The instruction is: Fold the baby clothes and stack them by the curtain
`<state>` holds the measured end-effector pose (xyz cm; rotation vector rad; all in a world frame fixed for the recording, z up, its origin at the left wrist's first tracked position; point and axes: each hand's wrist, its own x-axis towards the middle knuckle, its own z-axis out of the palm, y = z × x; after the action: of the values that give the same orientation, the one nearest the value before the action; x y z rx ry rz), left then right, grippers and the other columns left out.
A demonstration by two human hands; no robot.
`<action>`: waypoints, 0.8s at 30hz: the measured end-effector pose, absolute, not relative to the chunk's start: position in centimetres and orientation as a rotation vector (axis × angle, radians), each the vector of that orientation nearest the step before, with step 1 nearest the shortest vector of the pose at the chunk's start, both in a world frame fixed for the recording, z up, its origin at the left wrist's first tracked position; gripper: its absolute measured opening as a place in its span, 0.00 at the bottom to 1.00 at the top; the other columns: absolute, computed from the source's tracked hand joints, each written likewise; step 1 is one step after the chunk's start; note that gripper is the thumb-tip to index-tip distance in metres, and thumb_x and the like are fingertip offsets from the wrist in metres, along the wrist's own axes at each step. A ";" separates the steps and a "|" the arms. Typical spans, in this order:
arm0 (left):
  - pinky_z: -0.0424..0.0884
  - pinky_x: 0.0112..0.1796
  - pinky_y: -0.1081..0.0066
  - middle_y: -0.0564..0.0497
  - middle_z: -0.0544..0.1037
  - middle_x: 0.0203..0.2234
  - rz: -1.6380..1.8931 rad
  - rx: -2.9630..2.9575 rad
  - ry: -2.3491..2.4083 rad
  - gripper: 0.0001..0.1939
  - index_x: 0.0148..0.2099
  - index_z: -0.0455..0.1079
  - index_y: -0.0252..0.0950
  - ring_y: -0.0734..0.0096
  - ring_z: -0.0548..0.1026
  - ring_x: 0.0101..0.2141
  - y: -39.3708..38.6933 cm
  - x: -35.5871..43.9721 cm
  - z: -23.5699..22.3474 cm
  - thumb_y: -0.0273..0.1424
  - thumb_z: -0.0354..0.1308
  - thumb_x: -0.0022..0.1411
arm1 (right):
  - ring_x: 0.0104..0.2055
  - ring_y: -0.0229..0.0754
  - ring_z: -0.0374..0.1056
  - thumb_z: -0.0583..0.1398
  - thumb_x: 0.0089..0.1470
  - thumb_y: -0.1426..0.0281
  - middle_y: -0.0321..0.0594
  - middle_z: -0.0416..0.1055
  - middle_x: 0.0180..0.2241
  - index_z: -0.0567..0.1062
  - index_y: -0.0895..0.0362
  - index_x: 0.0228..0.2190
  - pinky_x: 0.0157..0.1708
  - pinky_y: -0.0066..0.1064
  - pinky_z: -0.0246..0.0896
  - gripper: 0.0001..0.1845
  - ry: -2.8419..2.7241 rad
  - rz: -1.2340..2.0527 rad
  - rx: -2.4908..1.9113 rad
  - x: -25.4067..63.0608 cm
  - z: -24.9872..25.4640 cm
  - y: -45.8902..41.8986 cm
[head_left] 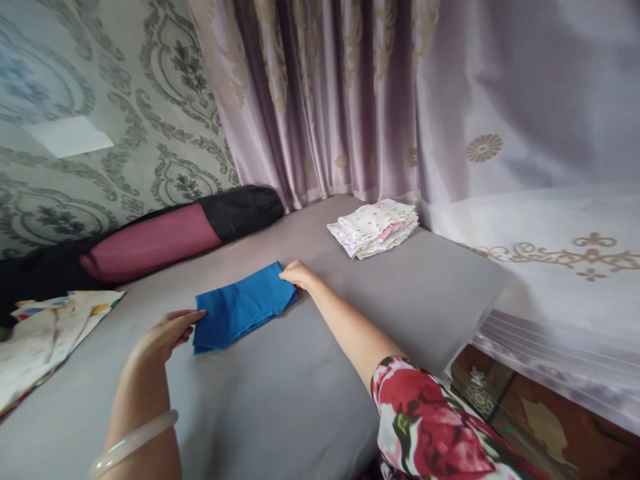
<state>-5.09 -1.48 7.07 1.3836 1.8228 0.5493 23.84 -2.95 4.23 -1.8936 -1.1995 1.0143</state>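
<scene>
- Head view: the patterned cloth (pixel 55 333) is cut off by the left frame edge; whether the blue cloth (pixel 240 307) rests flat or is slightly lifted is hard to tell.
- Left hand (pixel 167 329), wrist bent, pinches its left end; right hand (pixel 299 274), arm outstretched, pinches its right end.
- Blue cloth is between both hands, over grey sheet (pixel 295 387) that reaches past the white cloth pile (pixel 375 229) to a right-hand edge.

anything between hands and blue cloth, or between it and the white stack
The left hand and right hand pinch the folded blue cloth directly; only the right hand stands between it and the stack of printed cloths.
</scene>
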 end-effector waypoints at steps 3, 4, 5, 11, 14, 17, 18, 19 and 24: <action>0.62 0.21 0.76 0.57 0.65 0.14 0.629 1.306 1.748 0.16 0.29 0.71 0.37 0.76 0.62 0.19 -1.8 -3.1 9.2 0.40 0.66 0.36 | 0.16 0.30 0.55 0.61 0.41 0.77 0.26 0.54 0.10 0.69 0.58 0.15 0.18 0.21 0.47 0.09 -1.214 0.973 -1.885 24.5 5.1 -3.0; 0.62 0.22 0.76 0.57 0.66 0.14 0.645 1.326 1.726 0.17 0.29 0.72 0.36 0.76 0.62 0.19 -1.9 -2.3 9.9 0.40 0.66 0.36 | 0.16 0.29 0.55 0.61 0.42 0.76 0.26 0.54 0.11 0.70 0.58 0.16 0.18 0.20 0.47 0.08 -1.217 0.956 -1.881 25.0 5.5 -3.1; 0.62 0.22 0.76 0.57 0.67 0.15 0.664 1.344 1.715 0.17 0.29 0.72 0.36 0.76 0.62 0.20 -1.9 -1.4 10.7 0.39 0.66 0.35 | 0.16 0.29 0.55 0.61 0.42 0.76 0.26 0.54 0.11 0.71 0.58 0.16 0.18 0.20 0.47 0.07 -1.219 0.937 -1.879 25.6 6.0 -3.2; 0.57 0.21 0.76 0.59 0.64 0.15 0.755 1.475 1.498 0.17 0.27 0.72 0.35 0.79 0.60 0.18 -1.9 4.9 13.5 0.41 0.67 0.36 | 0.13 0.27 0.52 0.62 0.47 0.74 0.25 0.54 0.10 0.72 0.59 0.19 0.16 0.20 0.44 0.08 -1.197 0.806 -1.901 31.9 10.1 -5.0; 0.52 0.20 0.77 0.59 0.62 0.14 0.803 1.533 1.309 0.14 0.23 0.69 0.35 0.81 0.57 0.17 -1.8 8.8 14.0 0.39 0.67 0.39 | 0.11 0.27 0.51 0.61 0.49 0.74 0.27 0.58 0.09 0.71 0.60 0.18 0.13 0.20 0.44 0.11 -1.145 0.778 -1.969 35.6 12.7 -6.3; 0.51 0.19 0.77 0.59 0.62 0.13 0.861 1.524 1.238 0.10 0.23 0.69 0.34 0.81 0.57 0.16 -1.7 13.2 14.5 0.34 0.65 0.44 | 0.11 0.28 0.54 0.61 0.52 0.75 0.32 0.64 0.10 0.72 0.61 0.19 0.12 0.20 0.45 0.12 -1.092 0.746 -2.024 38.9 15.1 -7.2; 0.50 0.18 0.76 0.58 0.63 0.13 0.881 1.518 1.225 0.09 0.23 0.68 0.34 0.81 0.57 0.15 -1.6 14.7 14.6 0.32 0.65 0.45 | 0.11 0.28 0.57 0.61 0.52 0.76 0.34 0.68 0.12 0.72 0.62 0.20 0.12 0.19 0.46 0.10 -1.050 0.733 -2.019 40.0 15.7 -7.4; 0.50 0.18 0.76 0.58 0.63 0.13 0.893 1.512 1.210 0.08 0.23 0.68 0.34 0.82 0.56 0.15 -1.5 16.2 14.8 0.30 0.64 0.47 | 0.13 0.29 0.60 0.61 0.53 0.78 0.36 0.71 0.15 0.72 0.63 0.22 0.12 0.19 0.46 0.08 -1.000 0.725 -2.011 41.1 16.3 -7.4; 0.49 0.17 0.76 0.57 0.65 0.14 0.919 1.504 1.094 0.08 0.23 0.67 0.34 0.82 0.56 0.13 -0.8 23.4 15.4 0.26 0.61 0.52 | 0.16 0.32 0.66 0.58 0.58 0.76 0.46 0.78 0.25 0.74 0.65 0.31 0.11 0.19 0.49 0.06 -0.851 0.599 -2.056 47.1 17.4 -7.0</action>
<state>23.42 -0.77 15.39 1.5044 1.0941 0.9195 47.11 -7.04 17.43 -2.0559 -0.8513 0.5985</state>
